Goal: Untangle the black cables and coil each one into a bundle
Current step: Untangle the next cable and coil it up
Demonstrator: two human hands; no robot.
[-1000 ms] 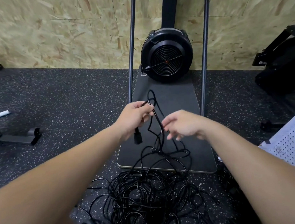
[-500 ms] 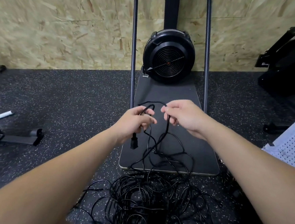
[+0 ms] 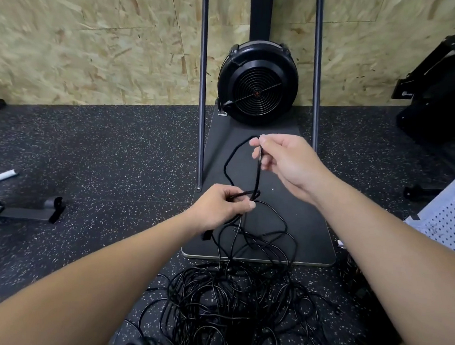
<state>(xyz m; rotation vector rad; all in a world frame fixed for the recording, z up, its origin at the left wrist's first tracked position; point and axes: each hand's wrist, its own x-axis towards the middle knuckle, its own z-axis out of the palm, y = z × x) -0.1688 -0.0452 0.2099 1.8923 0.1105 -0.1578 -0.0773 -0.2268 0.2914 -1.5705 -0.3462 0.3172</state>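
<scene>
Here, left hand (image 3: 219, 208) grips black cable (image 3: 228, 167) low, fingers curled round gathered strands; right hand (image 3: 284, 160) pinches same cable higher, thumb against forefinger. Loop spans between hands above dark base plate (image 3: 311, 233). Tangled cable pile (image 3: 237, 309) lies on speckled floor (image 3: 100, 148) (nearest viewer). Round black fan housing (image 3: 258, 82) stands against chipboard wall (image 3: 95, 39).

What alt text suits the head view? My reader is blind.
Two hands form a loop of black cable: the left hand grips its base, the right hand pinches its top, above a tangled cable pile on speckled floor.
</scene>
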